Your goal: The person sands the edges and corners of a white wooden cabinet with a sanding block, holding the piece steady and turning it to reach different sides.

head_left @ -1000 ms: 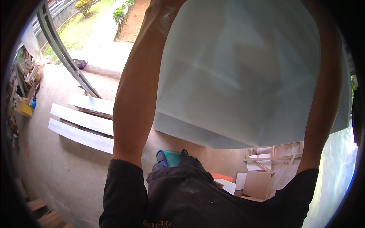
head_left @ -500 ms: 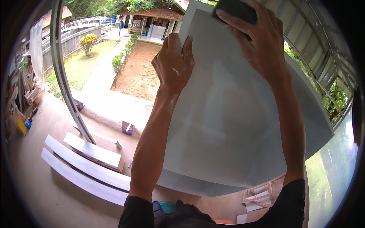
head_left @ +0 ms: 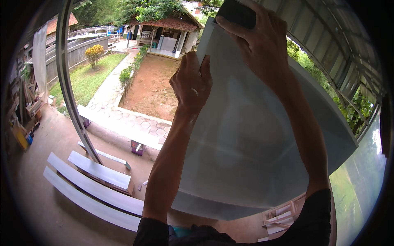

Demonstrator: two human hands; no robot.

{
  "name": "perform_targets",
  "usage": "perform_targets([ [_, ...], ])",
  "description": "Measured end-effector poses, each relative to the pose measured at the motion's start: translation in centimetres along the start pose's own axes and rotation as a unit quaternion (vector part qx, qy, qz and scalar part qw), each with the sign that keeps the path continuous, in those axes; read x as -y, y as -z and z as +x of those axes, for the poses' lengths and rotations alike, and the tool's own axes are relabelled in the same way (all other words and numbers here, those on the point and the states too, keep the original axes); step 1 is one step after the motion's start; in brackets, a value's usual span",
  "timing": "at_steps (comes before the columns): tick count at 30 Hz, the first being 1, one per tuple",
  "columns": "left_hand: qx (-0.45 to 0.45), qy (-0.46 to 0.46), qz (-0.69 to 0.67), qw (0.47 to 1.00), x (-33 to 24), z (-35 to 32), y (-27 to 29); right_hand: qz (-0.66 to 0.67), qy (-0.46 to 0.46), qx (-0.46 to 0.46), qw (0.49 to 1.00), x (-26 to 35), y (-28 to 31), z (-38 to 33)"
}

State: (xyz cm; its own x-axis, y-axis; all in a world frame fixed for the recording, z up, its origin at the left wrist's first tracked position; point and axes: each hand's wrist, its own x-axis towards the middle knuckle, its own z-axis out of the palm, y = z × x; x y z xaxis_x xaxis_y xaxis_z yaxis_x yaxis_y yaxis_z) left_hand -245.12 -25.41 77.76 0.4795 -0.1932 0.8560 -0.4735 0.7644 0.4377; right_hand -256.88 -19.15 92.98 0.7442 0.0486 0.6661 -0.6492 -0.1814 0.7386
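A large grey-painted cabinet-like box (head_left: pixel 246 139) rises in front of me, its broad smooth face tapering toward the top. My left hand (head_left: pixel 191 84) is closed around its left edge, thumb on the face, with a pale smear on the back of the hand. At the upper end, my right hand (head_left: pixel 262 43) grips a black sanding block (head_left: pixel 237 14) and holds it against the top edge near the left corner. The block's underside is hidden.
Long white boards (head_left: pixel 92 192) lie at the lower left, beside a shorter white-topped piece (head_left: pixel 99 170). A metal post (head_left: pixel 67 78) stands at left. Wooden frames (head_left: pixel 283 217) sit below right. Beyond are a garden path and a small tiled-roof house (head_left: pixel 164 35).
My right hand has slid the sanding block leftward along the top edge, nearer the left corner. My left hand keeps its hold on the edge. The view has shifted slightly.
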Motion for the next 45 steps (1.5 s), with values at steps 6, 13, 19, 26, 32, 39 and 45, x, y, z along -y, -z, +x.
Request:
perform_targets([
  [6, 0.003, -0.004, -0.013, 1.000, 0.0, -0.1, 0.3, -0.030, 0.009, -0.031, 0.999, -0.2, -0.5, 0.2],
  [13, 0.003, -0.007, 0.024, 1.000, 0.0, -0.1, 0.0, 0.022, 0.005, -0.044, 0.999, 0.2, -1.2, 0.6],
  [19, -0.008, -0.001, 0.006, 1.000, 0.0, -0.3, 0.0, 0.013, 0.004, -0.027, 1.000, -0.4, -0.1, -0.9],
  [26, -0.001, -0.011, 0.001, 1.000, 0.2, -0.3, 0.3, 0.014, 0.025, -0.001, 1.000, 0.2, -0.9, -0.3],
  [32, -0.001, -0.016, 0.013, 1.000, 0.1, -0.3, 0.1, -0.006, 0.032, 0.002, 0.999, 0.6, -0.9, -0.7],
  [39, 0.008, 0.040, 0.037, 0.998, -0.6, -0.4, 0.4, -0.030, 0.048, 0.035, 0.998, 1.1, -0.7, -1.0],
  [45, 0.032, 0.110, 0.067, 0.991, -0.1, -3.7, 2.4, -0.022, 0.089, 0.052, 0.994, 1.0, -0.1, -0.9],
])
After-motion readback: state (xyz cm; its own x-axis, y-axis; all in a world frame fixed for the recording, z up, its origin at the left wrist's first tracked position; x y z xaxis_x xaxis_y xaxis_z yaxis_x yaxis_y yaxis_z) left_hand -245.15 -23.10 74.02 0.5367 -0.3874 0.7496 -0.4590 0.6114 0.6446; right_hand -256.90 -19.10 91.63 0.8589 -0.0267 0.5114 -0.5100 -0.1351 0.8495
